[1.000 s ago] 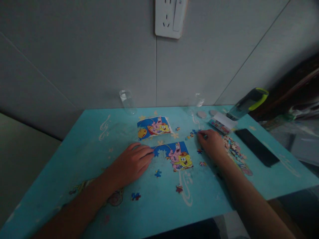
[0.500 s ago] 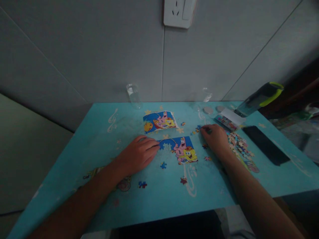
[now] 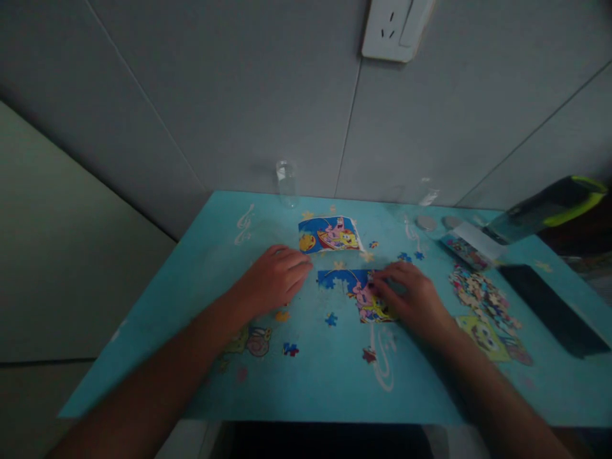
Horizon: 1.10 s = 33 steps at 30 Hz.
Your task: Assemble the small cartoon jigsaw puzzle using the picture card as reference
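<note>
The left hand (image 3: 273,280) lies palm down on the turquoise surface (image 3: 306,376), fingers (image 3: 297,271) loosely together, empty, just left of the part-built puzzle (image 3: 356,290). That flat cardboard sheet, jagged-edged, lies mid-surface under the right hand (image 3: 414,299), whose fingers (image 3: 382,280) press down on its right part; a held piece cannot be made out. Loose pieces (image 3: 480,296) lie heaped further right.

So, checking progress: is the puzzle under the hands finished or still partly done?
Partly done: the puzzle has a ragged left edge, and loose pieces lie nearby.
</note>
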Tool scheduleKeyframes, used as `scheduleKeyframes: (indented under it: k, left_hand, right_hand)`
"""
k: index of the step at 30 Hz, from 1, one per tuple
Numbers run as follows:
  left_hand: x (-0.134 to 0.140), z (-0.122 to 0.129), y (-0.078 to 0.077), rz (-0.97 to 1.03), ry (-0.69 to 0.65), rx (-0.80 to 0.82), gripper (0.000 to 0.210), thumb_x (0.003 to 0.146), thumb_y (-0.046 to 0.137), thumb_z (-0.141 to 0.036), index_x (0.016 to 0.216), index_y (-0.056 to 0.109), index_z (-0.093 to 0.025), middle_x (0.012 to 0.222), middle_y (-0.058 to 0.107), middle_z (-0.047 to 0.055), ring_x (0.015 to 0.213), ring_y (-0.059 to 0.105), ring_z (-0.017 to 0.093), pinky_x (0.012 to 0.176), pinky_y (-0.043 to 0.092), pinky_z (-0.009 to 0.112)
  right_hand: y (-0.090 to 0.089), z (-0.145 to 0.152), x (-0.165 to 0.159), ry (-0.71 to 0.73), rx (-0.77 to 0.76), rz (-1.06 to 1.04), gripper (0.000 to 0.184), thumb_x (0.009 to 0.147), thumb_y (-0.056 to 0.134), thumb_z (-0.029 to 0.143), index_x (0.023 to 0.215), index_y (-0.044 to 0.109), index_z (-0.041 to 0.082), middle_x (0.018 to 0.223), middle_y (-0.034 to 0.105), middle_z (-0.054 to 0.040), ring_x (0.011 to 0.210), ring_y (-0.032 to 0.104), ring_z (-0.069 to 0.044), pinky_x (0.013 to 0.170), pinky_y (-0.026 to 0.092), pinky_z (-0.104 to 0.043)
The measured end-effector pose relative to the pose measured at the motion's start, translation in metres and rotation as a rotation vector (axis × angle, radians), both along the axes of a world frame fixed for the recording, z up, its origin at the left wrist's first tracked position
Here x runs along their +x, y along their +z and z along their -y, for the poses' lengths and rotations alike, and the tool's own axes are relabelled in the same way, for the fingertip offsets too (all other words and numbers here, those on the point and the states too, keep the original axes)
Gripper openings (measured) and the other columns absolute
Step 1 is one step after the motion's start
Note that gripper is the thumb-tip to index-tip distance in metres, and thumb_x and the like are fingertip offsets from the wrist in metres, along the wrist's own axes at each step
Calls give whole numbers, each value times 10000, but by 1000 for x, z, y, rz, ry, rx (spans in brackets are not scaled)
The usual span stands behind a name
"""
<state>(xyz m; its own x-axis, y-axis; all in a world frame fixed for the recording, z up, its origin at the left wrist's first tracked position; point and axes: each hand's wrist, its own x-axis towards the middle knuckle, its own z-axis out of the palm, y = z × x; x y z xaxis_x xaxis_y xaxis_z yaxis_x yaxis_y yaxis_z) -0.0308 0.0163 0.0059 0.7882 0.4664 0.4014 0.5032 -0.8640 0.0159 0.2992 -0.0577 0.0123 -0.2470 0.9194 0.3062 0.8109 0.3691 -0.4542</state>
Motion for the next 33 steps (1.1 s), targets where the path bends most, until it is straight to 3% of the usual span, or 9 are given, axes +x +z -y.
scheduleKeyframes:
  k: [3, 8, 15, 33]
  left_hand:
    - [7, 5, -1, 4, -19, -27, 228, 1026, 508, -199, 1184, 669, -175, 1222, 704, 81, 1133, 646, 221, 1033, 448, 438]
    - [12, 10, 2, 9, -60, -27, 244, 1040, 482, -194, 1207, 658, -166, 1237, 707, 83, 1161, 640, 221, 1056, 435, 458]
    - [15, 13, 1, -7, -68, -42, 246, 1036, 496, -197, 1220, 654, -160, 1228, 715, 81, 1178, 636, 233, 1074, 423, 463]
    - [9, 9, 5, -56, -44, -14, 243, 1030, 503, -204, 1207, 666, -174, 1243, 713, 69, 1179, 630, 226, 1083, 409, 451]
  right_hand:
    - [3, 20, -41, 165, -65, 16, 190, 978, 630, 362, 1065, 747, 240, 1054, 714, -78, 979, 657, -242, 892, 510, -412]
    - [1, 38, -74, 169, -102, 85, 271, 930, 698, 430, 1131, 713, 248, 1048, 703, -69, 1025, 640, -284, 953, 468, -493]
    - [-3, 37, -74, 139, -154, 79, 141, 936, 696, 337, 1055, 725, 266, 1026, 686, -57, 1043, 625, -281, 966, 460, -486]
    - [-5, 34, -68, 193, -182, -8, 102, 928, 712, 263, 1027, 738, 259, 1032, 700, -54, 1015, 641, -256, 955, 485, -474]
